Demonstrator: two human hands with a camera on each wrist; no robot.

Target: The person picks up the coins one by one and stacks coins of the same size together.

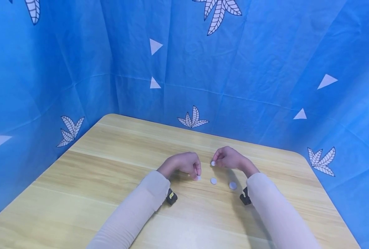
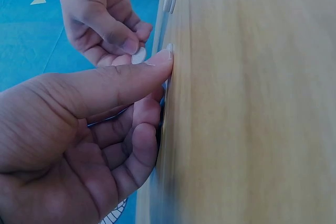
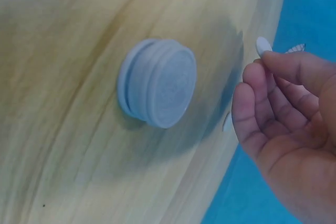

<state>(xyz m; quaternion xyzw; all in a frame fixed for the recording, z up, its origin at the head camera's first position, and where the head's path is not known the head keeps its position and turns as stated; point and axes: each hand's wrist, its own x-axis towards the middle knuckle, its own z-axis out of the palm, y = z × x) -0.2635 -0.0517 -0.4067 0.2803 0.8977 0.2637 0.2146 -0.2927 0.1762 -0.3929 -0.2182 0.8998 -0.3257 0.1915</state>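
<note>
My right hand (image 1: 229, 158) pinches a small white disc (image 3: 263, 45) between thumb and fingertips, holding it on edge over the far part of the table. Across from it, my left hand (image 1: 186, 164) is low at the tabletop. Its thumb and fingertips pinch another white disc (image 1: 198, 178), whose edge shows beside the thumb in the left wrist view; the index fingertip is mostly hidden there. Between the hands and nearer to me sits a short stack of pale discs (image 1: 214, 181). To its right stands a thicker grey-white stack (image 3: 157, 82) with ridged sides.
The wooden table (image 1: 88, 193) has rounded far corners. Behind it and at both sides hangs a blue curtain (image 1: 203, 69) with white leaf and triangle prints. One more pale disc (image 3: 227, 121) lies flat beside my right fingers. Black wrist cameras (image 1: 171, 197) hang under both forearms.
</note>
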